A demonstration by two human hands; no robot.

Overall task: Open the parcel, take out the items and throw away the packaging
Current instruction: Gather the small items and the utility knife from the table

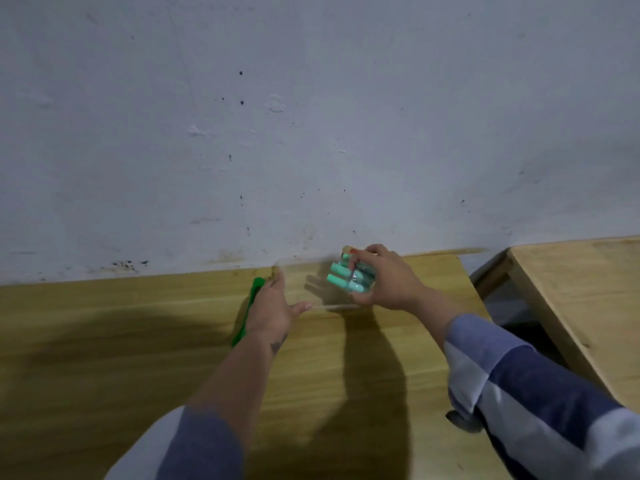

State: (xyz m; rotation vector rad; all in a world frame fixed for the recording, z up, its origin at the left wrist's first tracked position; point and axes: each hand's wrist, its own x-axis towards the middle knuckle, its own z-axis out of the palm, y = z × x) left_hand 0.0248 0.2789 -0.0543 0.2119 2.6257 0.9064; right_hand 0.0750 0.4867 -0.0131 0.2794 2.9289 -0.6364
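Right hand (384, 282), centre of frame, fingers curled round a clear packet (351, 277) of green pens, held just above the bench (138, 341), likely to steady it for opening. Left hand (270, 306), just left of it, clutches something green (249, 306); what it is I can't tell. The pens look still sealed inside.

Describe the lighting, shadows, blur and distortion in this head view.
Head view: light from behind casts broad dark shadows over the table; the wall is evenly lit, without glare; the left hand and the right hand holding the teal marker pack look slightly soft; wide-angle distortion tilts the table edge.
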